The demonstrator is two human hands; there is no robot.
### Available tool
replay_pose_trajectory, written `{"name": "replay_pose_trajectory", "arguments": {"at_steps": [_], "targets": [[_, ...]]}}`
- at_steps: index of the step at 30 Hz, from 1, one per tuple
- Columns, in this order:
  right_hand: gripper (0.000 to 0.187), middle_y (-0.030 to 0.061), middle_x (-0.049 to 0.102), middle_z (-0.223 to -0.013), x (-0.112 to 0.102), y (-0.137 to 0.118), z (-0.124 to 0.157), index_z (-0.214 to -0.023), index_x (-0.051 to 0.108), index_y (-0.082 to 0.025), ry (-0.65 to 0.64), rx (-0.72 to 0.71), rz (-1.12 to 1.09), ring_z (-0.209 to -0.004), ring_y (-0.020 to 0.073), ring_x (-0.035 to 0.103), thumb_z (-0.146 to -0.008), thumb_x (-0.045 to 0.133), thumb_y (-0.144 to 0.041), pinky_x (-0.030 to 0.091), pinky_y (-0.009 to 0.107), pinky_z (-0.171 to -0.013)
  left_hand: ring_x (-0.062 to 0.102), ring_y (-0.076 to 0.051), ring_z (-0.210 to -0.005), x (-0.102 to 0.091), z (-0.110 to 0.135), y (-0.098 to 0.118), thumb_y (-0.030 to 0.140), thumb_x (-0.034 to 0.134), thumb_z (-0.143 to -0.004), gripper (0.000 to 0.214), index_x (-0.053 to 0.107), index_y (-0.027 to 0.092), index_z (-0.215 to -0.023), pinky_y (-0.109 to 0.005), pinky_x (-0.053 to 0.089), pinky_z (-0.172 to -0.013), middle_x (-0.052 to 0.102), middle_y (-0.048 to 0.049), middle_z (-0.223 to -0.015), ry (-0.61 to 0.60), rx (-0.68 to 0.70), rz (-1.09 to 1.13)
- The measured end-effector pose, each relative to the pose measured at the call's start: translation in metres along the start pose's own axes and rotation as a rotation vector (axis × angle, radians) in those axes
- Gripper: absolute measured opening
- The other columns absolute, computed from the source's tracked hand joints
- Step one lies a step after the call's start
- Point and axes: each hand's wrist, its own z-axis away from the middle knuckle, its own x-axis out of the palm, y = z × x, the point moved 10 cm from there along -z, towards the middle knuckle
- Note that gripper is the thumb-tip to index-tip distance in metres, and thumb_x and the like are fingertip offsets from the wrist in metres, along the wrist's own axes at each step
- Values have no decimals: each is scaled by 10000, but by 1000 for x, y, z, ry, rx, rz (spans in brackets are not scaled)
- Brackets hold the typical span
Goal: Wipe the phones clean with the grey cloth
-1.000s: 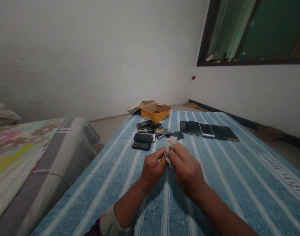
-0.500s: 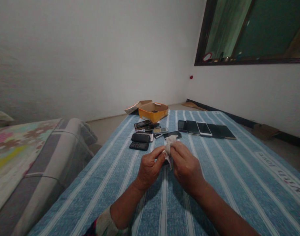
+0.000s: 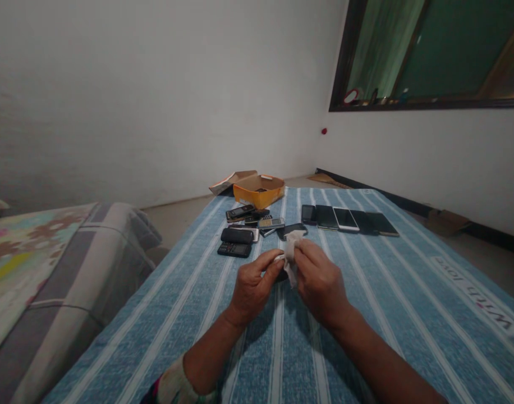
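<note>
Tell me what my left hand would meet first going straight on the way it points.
Probably the white cloth in your right hand, just ahead of your left hand, though depth there is hard to judge.

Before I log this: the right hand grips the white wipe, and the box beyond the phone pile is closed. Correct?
Head view: the box beyond the phone pile is open, not closed; the right hand does grip the white wipe.

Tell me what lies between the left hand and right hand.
In the head view, a crumpled white tissue or cloth, pinched by the right hand, lies there, beside a mostly hidden object held in the left hand.
</note>
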Motion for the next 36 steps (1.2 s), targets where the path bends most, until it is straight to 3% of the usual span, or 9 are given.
{"name": "replay_pose_trajectory", "arguments": {"at_steps": [3, 9, 17, 25, 32, 36], "targets": [[296, 153, 714, -958, -1, 8, -2, -1024, 688, -108, -14, 38, 3, -1014, 238, 683, -984, 396, -82, 600, 375, -889, 736, -174, -805, -2, 0, -1, 287, 568, -923, 245, 738, 145, -1028, -222, 566, -742, 790, -41, -907, 23, -2, -11], [255, 199, 705, -1097, 2, -13, 5, -1119, 671, -75, 31, -31, -51, -1150, 279, 642, -962, 470, -67, 569, 422, -977, 739, -170, -792, -2, 0, 1, 280, 539, -928, 277, 731, 141, -1071, -222, 566, -718, 792, -43, -931, 13, 24, -33], [313, 128, 711, -973, -5, 25, -2, -1016, 690, -147, 0, 79, -16, -999, 220, 687, -956, 394, -67, 596, 346, -888, 752, -195, -840, -7, -1, -4, 285, 588, -908, 232, 749, 155, -1012, -251, 578, -768, 802, -57, -936, 57, -13, -39], [271, 185, 698, -1103, 5, -10, 3, -1127, 675, -97, -28, -13, -81, -1154, 271, 632, -968, 456, -91, 557, 427, -991, 753, -190, -885, -3, -1, 5, 270, 541, -930, 267, 743, 165, -1069, -240, 579, -792, 798, -43, -997, 25, 50, -36], [286, 146, 687, -987, 5, 16, -2, -1039, 689, -124, -74, 115, -107, -1018, 232, 659, -962, 416, -91, 578, 360, -897, 741, -186, -797, -4, -2, -2, 314, 575, -926, 243, 742, 166, -1023, -242, 572, -731, 791, -37, -903, 34, 7, -45], [301, 142, 683, -989, 7, 11, 0, -1049, 684, -136, -70, 88, -105, -1024, 230, 650, -968, 398, -91, 566, 372, -929, 730, -178, -743, -6, -3, -4, 338, 570, -923, 261, 739, 167, -1025, -235, 563, -673, 786, -34, -880, 40, -3, -56]]}}
